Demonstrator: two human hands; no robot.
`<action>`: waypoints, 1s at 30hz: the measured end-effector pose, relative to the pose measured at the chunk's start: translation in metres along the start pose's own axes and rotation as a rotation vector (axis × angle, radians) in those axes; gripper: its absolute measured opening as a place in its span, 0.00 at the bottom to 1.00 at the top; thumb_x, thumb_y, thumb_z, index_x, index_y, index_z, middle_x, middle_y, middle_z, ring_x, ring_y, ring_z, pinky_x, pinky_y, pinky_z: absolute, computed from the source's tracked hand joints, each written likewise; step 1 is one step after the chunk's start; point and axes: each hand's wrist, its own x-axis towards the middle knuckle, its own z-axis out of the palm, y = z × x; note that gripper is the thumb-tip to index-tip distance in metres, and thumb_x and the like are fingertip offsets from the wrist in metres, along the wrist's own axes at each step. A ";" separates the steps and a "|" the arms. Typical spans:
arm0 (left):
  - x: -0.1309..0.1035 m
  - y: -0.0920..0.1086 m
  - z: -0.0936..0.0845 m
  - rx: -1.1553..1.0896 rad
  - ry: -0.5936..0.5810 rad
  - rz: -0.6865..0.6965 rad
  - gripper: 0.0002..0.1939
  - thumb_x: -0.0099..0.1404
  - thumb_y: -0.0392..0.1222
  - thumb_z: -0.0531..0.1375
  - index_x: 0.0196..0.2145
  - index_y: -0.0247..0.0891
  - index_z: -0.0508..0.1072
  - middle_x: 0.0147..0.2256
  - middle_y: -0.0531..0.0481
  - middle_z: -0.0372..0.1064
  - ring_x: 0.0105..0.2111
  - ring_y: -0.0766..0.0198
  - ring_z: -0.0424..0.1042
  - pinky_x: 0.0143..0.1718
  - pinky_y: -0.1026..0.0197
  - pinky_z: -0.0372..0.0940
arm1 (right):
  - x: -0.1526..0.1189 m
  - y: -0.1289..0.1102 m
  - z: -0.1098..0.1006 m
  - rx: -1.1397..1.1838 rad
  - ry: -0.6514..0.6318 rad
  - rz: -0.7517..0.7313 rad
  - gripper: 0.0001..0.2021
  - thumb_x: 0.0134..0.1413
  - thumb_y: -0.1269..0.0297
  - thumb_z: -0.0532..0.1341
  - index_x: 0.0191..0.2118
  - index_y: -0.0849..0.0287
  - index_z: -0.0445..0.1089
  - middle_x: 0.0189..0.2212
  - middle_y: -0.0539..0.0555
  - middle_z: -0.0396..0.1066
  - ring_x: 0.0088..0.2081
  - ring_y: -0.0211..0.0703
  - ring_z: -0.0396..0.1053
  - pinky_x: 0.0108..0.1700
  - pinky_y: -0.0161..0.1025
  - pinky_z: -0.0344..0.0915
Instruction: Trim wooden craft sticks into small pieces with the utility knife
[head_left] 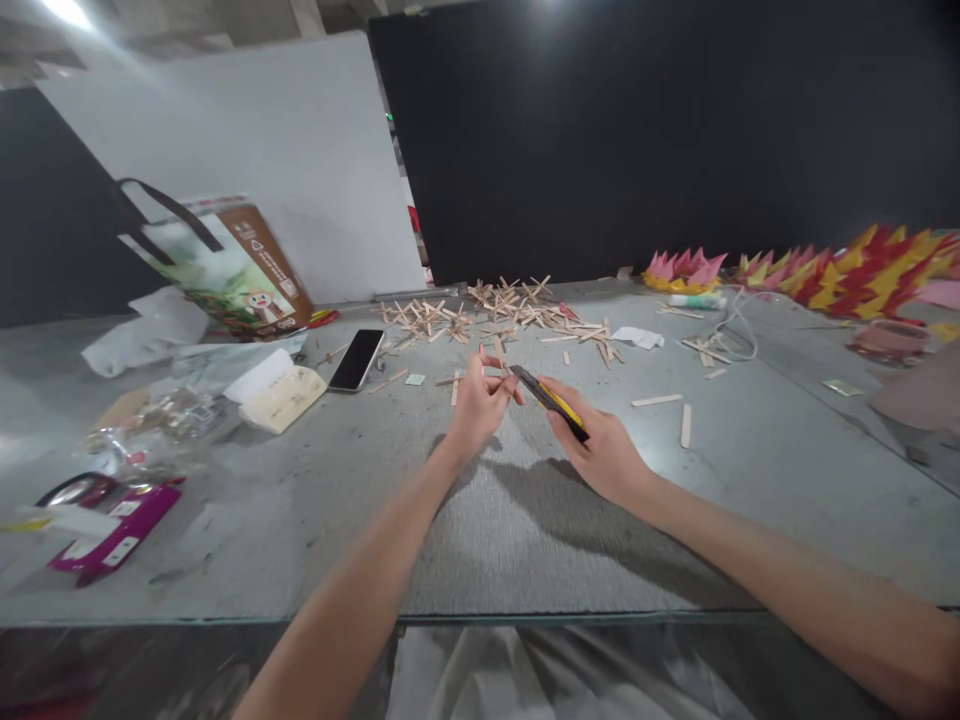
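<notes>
My right hand [604, 450] is closed round a black and yellow utility knife [551, 397], its tip pointing up and left. The tip reaches the fingers of my left hand [481, 400]. A small wooden craft stick [500, 352] is pinched in my left fingers, its upper end showing above them; the rest is hidden behind the fingers. Both hands are raised a little over the grey table [480, 540]. Beyond them lies a heap of wooden craft sticks [517, 300], many crossed over each other.
To the left are a phone [358, 360], a yellowish paper pad [283, 398], a printed carrier bag [240, 275] and a purple packet [116, 530]. Loose sticks [685, 426] lie at the right. Pink, yellow and red folded paper pieces [862, 275] stand at the back right.
</notes>
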 end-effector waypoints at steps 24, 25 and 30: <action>-0.003 -0.003 -0.005 0.779 -0.250 0.132 0.15 0.65 0.45 0.68 0.25 0.39 0.70 0.40 0.42 0.71 0.53 0.45 0.65 0.59 0.45 0.58 | 0.006 0.010 -0.001 -0.102 0.095 0.129 0.23 0.72 0.56 0.51 0.67 0.54 0.59 0.31 0.54 0.77 0.23 0.47 0.70 0.30 0.39 0.62; 0.001 0.000 -0.013 0.826 -0.214 0.142 0.14 0.66 0.47 0.67 0.26 0.39 0.72 0.40 0.41 0.72 0.54 0.44 0.65 0.60 0.43 0.57 | 0.007 0.011 -0.002 -0.120 0.089 0.126 0.22 0.72 0.56 0.51 0.66 0.54 0.60 0.31 0.54 0.77 0.24 0.47 0.71 0.30 0.39 0.61; 0.028 0.012 -0.095 0.967 0.124 0.079 0.13 0.74 0.48 0.56 0.38 0.39 0.77 0.47 0.37 0.74 0.53 0.44 0.68 0.60 0.41 0.59 | 0.015 0.021 -0.013 -0.314 -0.074 0.096 0.20 0.74 0.61 0.48 0.66 0.57 0.59 0.32 0.56 0.77 0.30 0.51 0.74 0.31 0.38 0.56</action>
